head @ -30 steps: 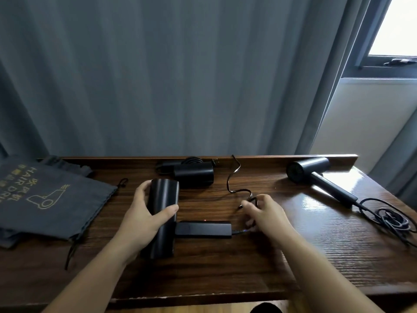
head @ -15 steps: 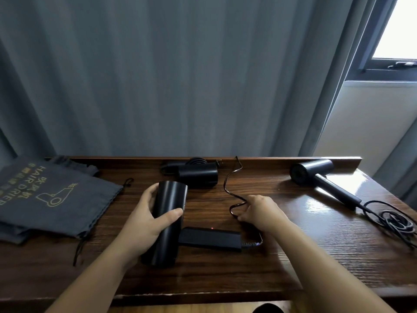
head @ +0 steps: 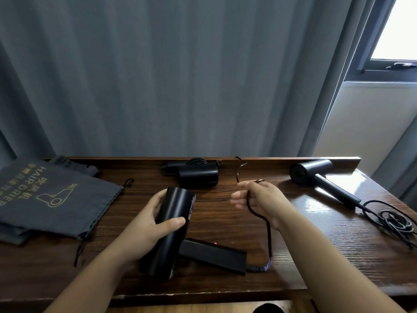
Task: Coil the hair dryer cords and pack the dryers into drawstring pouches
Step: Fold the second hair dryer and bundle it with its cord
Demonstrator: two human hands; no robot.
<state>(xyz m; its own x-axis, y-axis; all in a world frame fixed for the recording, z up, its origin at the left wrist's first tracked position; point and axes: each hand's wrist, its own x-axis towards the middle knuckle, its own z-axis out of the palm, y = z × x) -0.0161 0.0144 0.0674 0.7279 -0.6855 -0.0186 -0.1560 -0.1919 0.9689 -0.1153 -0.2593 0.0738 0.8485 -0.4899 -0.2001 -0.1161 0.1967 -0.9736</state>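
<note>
On a dark wooden tabletop (head: pixel 225 222), our left hand (head: pixel 144 224) grips the barrel of the nearest hair dryer (head: pixel 171 229) while our right hand (head: pixel 259 199) curls loosely around its cord (head: pixel 268 231), which may kink or slip loose if we pull too sharply near the handle.

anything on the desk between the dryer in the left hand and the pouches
Nothing visible. The dryer gripped by the left hand has only bare desk between it and the pouches to its left.
</note>
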